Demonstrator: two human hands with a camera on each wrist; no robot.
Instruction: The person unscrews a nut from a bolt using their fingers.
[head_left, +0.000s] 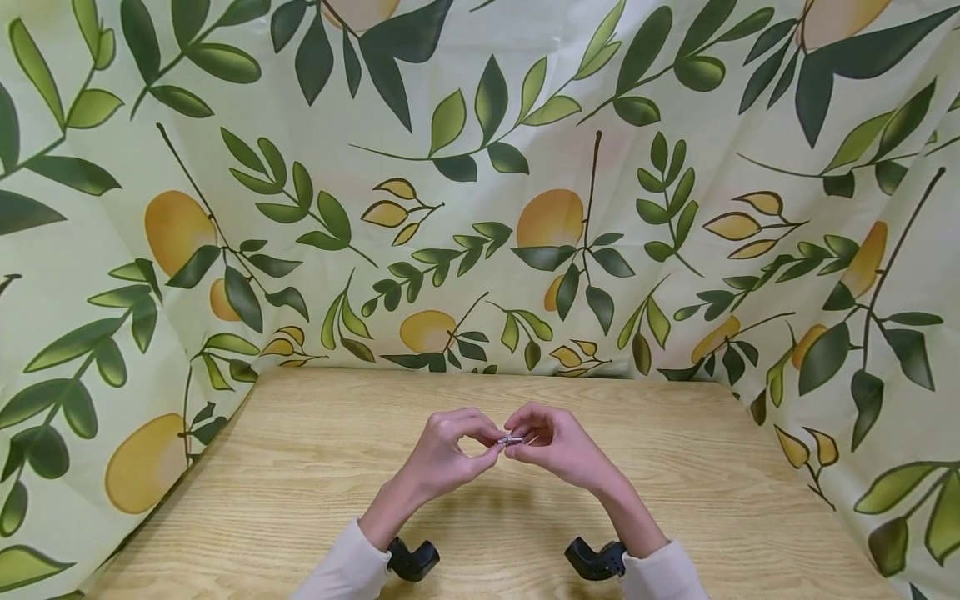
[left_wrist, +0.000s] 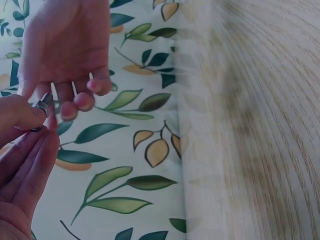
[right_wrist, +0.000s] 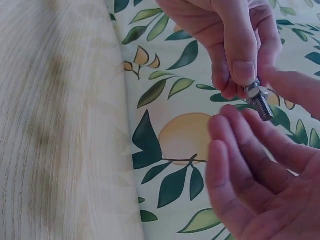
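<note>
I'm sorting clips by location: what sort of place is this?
Possibly a makeshift recording booth: a wood-grain table with a fruit-and-leaf backdrop behind and along both sides, plus a black camera on each wrist.

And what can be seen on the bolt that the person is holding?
A nut sits around the bolt, with bare thread showing beyond it. The end pinched by the left hand is mostly covered; what lies there is unclear.

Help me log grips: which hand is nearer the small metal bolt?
Left. The left hand pinches the bolt with its thumb and fingers. The right hand is close beside it, not closed round it; whether its thumb touches is hard to tell.
</note>
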